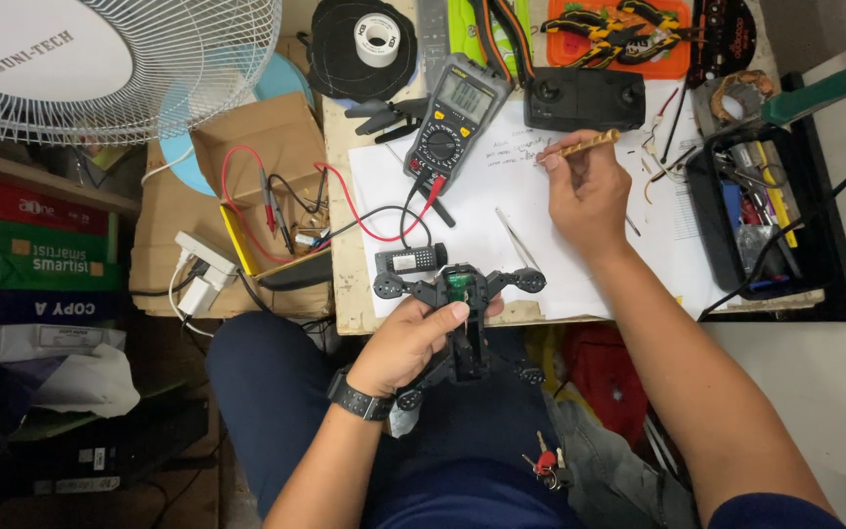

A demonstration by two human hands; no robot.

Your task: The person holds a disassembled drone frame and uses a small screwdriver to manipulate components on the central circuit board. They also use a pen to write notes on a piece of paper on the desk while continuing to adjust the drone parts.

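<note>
Left hand (413, 338) gripping black drone (462, 294), right hand (585, 191) pinching brass-handled tool (580, 147), multimeter (454, 120) beside

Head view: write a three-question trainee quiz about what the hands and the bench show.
1. True or false: the left hand holds the black drone frame over the lap, at the table edge.
2. What does the right hand hold? A) slim brass-coloured tool B) tweezers C) tape roll
3. Fill in: the multimeter has a red and a ____ lead plugged in.

Key:
1. True.
2. A, the slim brass-coloured tool, its tip over the white paper; the tweezers lie on the paper and the tape roll sits further back.
3. Black.
</note>
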